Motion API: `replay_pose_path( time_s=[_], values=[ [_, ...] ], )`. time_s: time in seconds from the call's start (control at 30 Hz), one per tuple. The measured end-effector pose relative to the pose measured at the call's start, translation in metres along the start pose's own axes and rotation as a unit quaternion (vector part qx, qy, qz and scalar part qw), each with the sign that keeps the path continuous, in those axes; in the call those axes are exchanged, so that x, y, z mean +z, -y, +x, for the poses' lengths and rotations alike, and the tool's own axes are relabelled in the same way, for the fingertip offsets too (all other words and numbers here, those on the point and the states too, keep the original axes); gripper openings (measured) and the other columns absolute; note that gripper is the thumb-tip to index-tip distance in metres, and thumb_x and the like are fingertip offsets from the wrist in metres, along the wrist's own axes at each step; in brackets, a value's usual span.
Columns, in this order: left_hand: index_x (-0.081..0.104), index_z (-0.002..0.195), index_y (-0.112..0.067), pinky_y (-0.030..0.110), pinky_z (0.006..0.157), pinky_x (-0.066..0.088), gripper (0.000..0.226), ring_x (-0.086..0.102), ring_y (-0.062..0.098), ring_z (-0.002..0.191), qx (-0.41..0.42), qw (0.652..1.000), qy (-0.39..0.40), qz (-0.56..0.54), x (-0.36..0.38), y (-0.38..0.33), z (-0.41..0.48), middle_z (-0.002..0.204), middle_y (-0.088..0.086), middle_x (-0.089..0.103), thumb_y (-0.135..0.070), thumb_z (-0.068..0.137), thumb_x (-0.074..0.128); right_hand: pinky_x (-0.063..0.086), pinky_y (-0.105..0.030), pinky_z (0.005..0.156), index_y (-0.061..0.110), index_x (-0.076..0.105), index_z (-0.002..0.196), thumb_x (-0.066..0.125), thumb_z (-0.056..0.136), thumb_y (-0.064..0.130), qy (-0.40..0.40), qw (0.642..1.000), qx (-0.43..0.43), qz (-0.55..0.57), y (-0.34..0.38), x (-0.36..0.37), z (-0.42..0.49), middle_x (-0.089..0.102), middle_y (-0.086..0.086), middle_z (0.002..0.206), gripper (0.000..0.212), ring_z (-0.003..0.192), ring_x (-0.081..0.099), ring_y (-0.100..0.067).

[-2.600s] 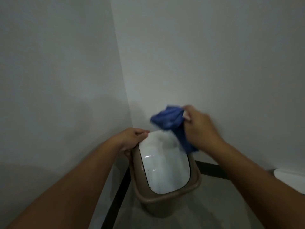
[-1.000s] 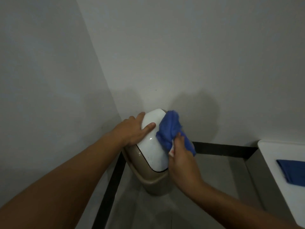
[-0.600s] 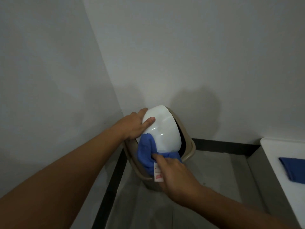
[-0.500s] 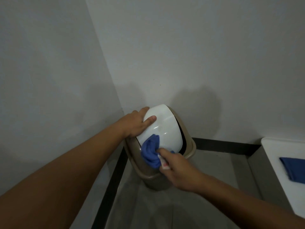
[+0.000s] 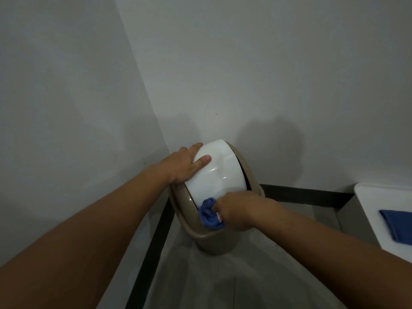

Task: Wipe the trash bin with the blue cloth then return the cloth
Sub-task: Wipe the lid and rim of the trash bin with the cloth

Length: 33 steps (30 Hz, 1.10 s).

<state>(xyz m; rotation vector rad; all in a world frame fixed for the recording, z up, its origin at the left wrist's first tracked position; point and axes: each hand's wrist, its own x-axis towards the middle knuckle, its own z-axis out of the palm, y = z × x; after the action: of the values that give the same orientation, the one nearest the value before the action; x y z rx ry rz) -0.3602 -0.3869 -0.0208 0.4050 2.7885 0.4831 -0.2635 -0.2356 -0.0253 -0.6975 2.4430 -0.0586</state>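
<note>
1. Wiping the trash bin (image 5: 214, 239) is the step we judge to be in hand: the bin sits in the corner of the walls at the middle of the frame, tan body below, white swing lid (image 5: 219, 172) tipped up above.
2. We hold the blue cloth (image 5: 208, 214) bunched in the right hand (image 5: 236, 211), fingers curled closed around it, pressed where the lid's lower edge meets the tan rim.
3. We brace with the left hand (image 5: 186, 165), fingers spread flat on the lid's upper left side, thumb on its face; that keeps the lid from swinging while we rub.
4. To do it well, we would open the wad a little so more cloth meets the surface, then follow the rim around and press into the seam.
5. A firm brace matters, or the bin may slide toward the wall.
6. A second blue cloth (image 5: 399, 226) lies on the white table (image 5: 370, 204) at the right edge of the frame, probably where ours returns.
</note>
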Motion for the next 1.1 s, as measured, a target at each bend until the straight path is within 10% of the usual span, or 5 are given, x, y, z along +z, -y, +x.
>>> replay_pose_path(
  time_s=[0.17, 0.47, 0.83, 0.9, 1.1],
  values=[
    [0.015, 0.142, -0.032, 0.044, 0.104, 0.034, 0.067, 0.043, 0.036, 0.123, 0.004, 1.000, -0.006, 0.005, 0.002, 0.003, 0.001, 0.142, 0.018, 0.037, -0.064, 0.085, 0.026, 0.043, -0.036, 0.085, 0.014, 0.047, 0.123, 0.056, 0.088, 0.016, -0.078, 0.994, 0.034, -0.063, -0.005, -0.010, -0.011, 0.057, -0.013, 0.119, 0.036, 0.104, 0.056, -0.030],
    [0.012, 0.143, -0.032, 0.045, 0.102, 0.034, 0.069, 0.043, 0.037, 0.124, 0.006, 1.000, -0.013, 0.011, 0.006, 0.005, 0.003, 0.143, 0.018, 0.036, -0.067, 0.084, 0.023, 0.037, -0.029, 0.054, 0.008, 0.051, 0.067, 0.042, 0.082, 0.005, -0.249, 0.926, 0.055, 0.278, -0.061, -0.014, -0.032, 0.054, -0.007, 0.062, 0.018, 0.059, 0.047, -0.017],
    [0.017, 0.142, -0.033, 0.041, 0.100, 0.033, 0.066, 0.043, 0.034, 0.123, 0.010, 0.999, -0.037, 0.013, 0.006, 0.003, 0.002, 0.139, 0.015, 0.040, -0.065, 0.085, 0.024, 0.054, -0.030, 0.055, 0.014, 0.061, 0.087, 0.050, 0.087, 0.018, -0.406, 0.531, 0.109, 0.736, -0.092, -0.035, -0.035, 0.068, -0.008, 0.082, 0.012, 0.075, 0.068, -0.021],
    [0.017, 0.142, -0.033, 0.041, 0.102, 0.030, 0.063, 0.040, 0.033, 0.127, 0.014, 0.999, -0.041, 0.004, 0.005, 0.003, 0.001, 0.142, 0.014, 0.039, -0.062, 0.087, 0.020, 0.053, -0.031, 0.066, 0.022, 0.059, 0.090, 0.049, 0.090, 0.027, -0.459, 0.542, 0.083, 0.700, -0.092, -0.050, -0.034, 0.067, -0.005, 0.090, 0.012, 0.084, 0.066, -0.020],
    [0.009, 0.145, -0.024, 0.037, 0.110, 0.023, 0.058, 0.032, 0.030, 0.136, 0.014, 0.994, -0.085, -0.073, 0.009, 0.007, -0.001, 0.152, 0.012, 0.029, -0.050, 0.094, 0.013, 0.041, -0.034, 0.074, 0.022, 0.050, 0.105, 0.040, 0.086, 0.029, -0.510, 0.827, 0.038, 0.232, -0.049, -0.043, 0.003, 0.058, -0.004, 0.103, 0.022, 0.090, 0.053, -0.024]
  ],
)
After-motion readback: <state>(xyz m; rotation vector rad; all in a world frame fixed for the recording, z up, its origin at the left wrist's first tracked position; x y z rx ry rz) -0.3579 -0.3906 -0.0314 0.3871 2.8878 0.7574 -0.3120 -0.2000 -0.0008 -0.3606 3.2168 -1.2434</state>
